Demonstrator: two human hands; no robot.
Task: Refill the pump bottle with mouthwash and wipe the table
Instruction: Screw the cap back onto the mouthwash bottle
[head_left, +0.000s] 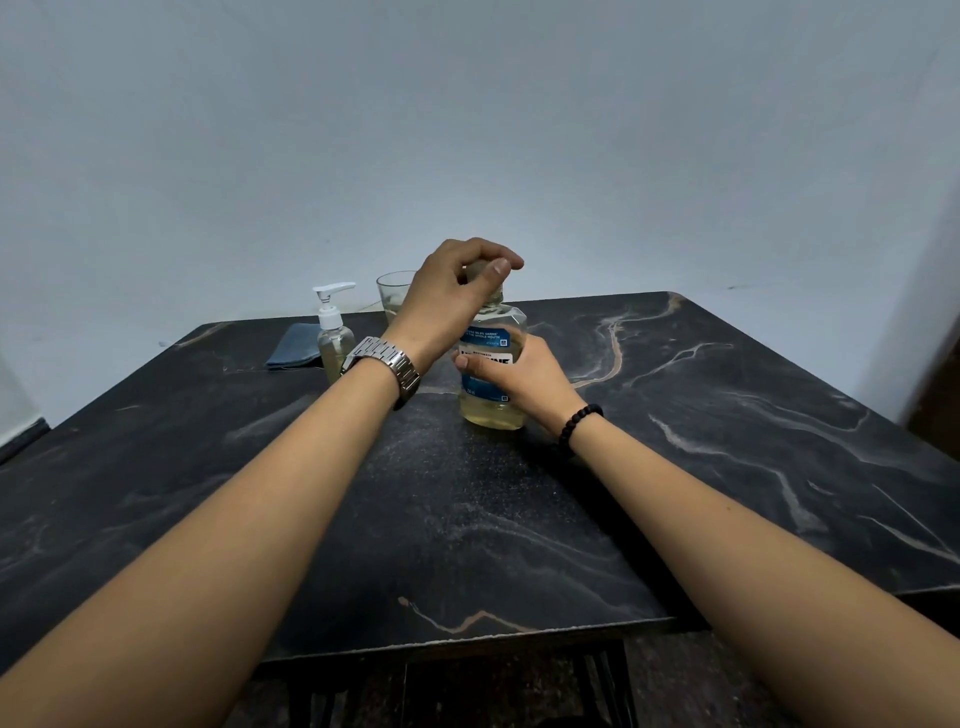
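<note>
A clear mouthwash bottle (491, 410) with a blue label and pale yellow liquid stands upright near the middle of the dark marble table (519, 519). My right hand (519, 376) grips its body from the right side. My left hand (452, 296), with a metal watch on the wrist, curls over the bottle's cap and hides most of it. To the left stands a small clear pump bottle (335, 338) with a white pump head, holding some yellowish liquid. A folded blue-grey cloth (291, 348) lies flat just left of and behind the pump bottle.
A clear drinking glass (392, 291) stands at the table's far edge, partly hidden behind my left hand. A pale wall rises right behind the table. The table's front edge runs low in view, with dark legs below it.
</note>
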